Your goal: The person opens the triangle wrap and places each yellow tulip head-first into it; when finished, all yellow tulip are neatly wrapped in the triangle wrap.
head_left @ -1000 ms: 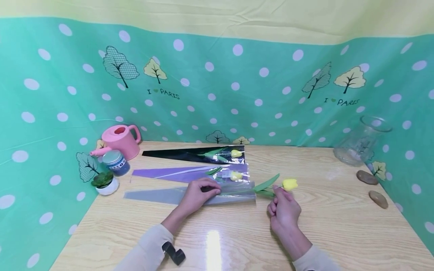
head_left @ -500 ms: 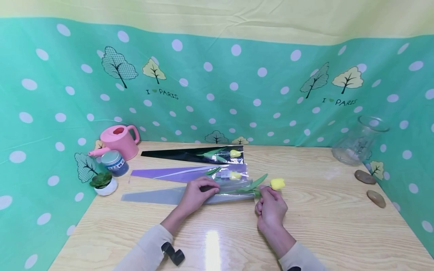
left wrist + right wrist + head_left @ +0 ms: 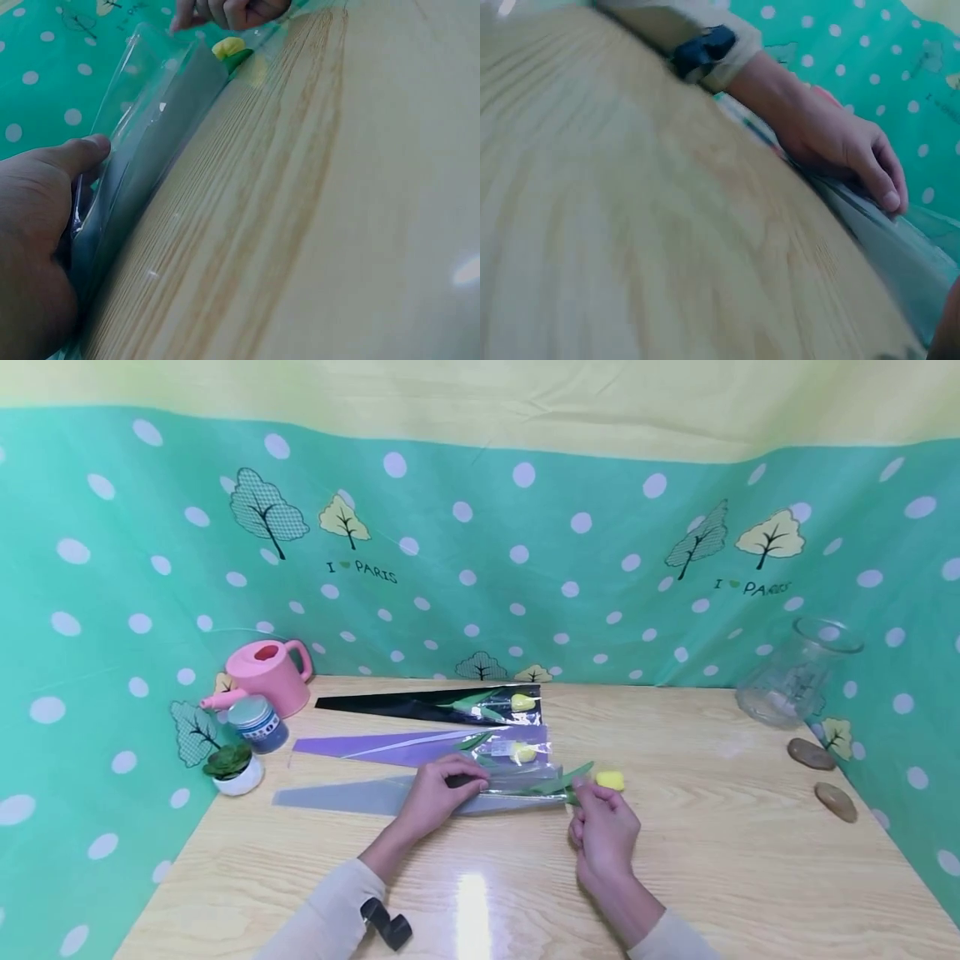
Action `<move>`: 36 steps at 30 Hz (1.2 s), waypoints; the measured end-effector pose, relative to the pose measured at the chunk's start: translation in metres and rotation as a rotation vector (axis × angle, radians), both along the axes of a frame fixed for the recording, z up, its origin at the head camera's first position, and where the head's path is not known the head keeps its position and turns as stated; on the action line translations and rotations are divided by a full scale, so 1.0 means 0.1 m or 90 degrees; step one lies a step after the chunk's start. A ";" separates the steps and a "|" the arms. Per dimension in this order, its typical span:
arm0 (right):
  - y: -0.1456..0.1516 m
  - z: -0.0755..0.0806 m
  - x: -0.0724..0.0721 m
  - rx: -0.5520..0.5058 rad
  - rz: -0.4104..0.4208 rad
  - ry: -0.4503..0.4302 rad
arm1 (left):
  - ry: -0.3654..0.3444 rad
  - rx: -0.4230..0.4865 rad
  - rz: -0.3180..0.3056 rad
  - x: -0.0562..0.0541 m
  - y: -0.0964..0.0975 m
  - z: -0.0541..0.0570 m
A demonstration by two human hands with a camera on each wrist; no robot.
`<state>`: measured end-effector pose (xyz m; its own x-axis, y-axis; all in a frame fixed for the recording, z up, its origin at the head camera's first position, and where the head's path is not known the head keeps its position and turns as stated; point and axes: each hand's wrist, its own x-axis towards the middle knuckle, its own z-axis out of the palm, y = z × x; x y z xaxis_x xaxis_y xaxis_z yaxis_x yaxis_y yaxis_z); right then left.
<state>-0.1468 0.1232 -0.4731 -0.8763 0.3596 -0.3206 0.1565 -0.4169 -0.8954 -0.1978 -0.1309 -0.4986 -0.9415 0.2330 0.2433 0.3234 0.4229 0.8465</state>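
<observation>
A grey flower sleeve (image 3: 337, 795) with a clear front lies flat, its wide mouth to the right. My left hand (image 3: 441, 792) pinches its clear film near the middle; in the left wrist view the thumb (image 3: 94, 146) presses on the film's edge. Part of an artificial yellow tulip (image 3: 610, 780) is inside this sleeve, stem hidden, with the bloom outside on the right. At the mouth, my right hand (image 3: 609, 835) pinches the tulip by a green leaf (image 3: 576, 773). In the right wrist view the left hand (image 3: 847, 154) shows over the sleeve.
Behind lie a purple sleeve (image 3: 337, 747) and a black sleeve (image 3: 375, 702), each with a yellow tulip. At the left stand a pink watering can (image 3: 270, 677), a blue jar (image 3: 258, 727) and a potted succulent (image 3: 236, 770). A glass vase (image 3: 795, 681) and two stones (image 3: 812, 753) are at the right.
The tulip has slid left, farther into the grey sleeve. My right hand has moved left with it, and its fingers have shifted from the stem near the bloom to a leaf. My left hand stays put.
</observation>
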 end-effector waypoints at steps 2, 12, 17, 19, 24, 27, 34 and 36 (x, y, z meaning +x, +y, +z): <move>0.15 0.06 0.00 0.042 0.027 0.010 | 0.000 0.000 -0.002 0.00 0.01 -0.01; 1.12 0.07 -0.38 0.536 0.332 0.218 | 0.019 -0.002 0.001 -0.01 0.00 -0.03; 1.33 -0.09 -0.50 0.619 0.453 0.234 | 0.016 -0.002 -0.004 -0.01 0.01 -0.03; 1.37 -0.13 -0.52 0.630 0.484 0.234 | 0.014 -0.005 -0.006 -0.01 0.02 -0.03; 1.37 -0.16 -0.54 0.633 0.515 0.229 | 0.013 -0.001 -0.010 0.00 0.02 -0.03; 1.36 -0.17 -0.55 0.640 0.514 0.226 | 0.018 0.005 -0.014 0.00 0.01 -0.03; 1.32 -0.21 -0.59 0.670 0.491 0.216 | 0.007 -0.001 -0.008 0.00 0.01 -0.03; 1.31 -0.21 -0.59 0.669 0.484 0.215 | 0.004 -0.003 -0.006 0.00 0.01 -0.03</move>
